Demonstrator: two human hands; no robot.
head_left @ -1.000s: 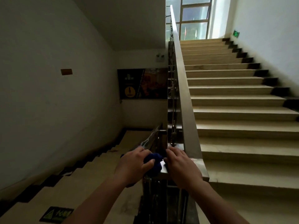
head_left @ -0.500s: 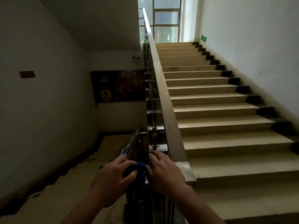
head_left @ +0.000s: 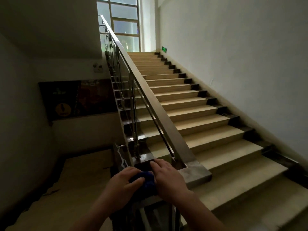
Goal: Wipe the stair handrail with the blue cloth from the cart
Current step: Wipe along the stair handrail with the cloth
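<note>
Where the two forearms reach in from the bottom of the view, both hands meet at the low end of the railing. The left hand (head_left: 124,184) curls its fingers and thumb around a bunched blue cloth (head_left: 146,180), gripping it from the left with the knuckles up. The right hand (head_left: 168,178) lies palm down just beside it, touching the cloth's right side, its fingers (head_left: 158,164) only slightly spread and stretched forward flat over the dark cap (head_left: 145,161) at the foot of the railing; it grips nothing that can be made out. The cloth sits between the two hands on this bottom end. Just right of the right hand is the flat grey end block (head_left: 195,172) of the handrail (head_left: 160,114), which climbs from there up and to the left beside the pale stairs (head_left: 200,117). Thin metal posts (head_left: 135,124) stand under the rail. At the top of the flight a window (head_left: 123,22) glows, and a small green sign (head_left: 164,49) hangs on the right wall.
</note>
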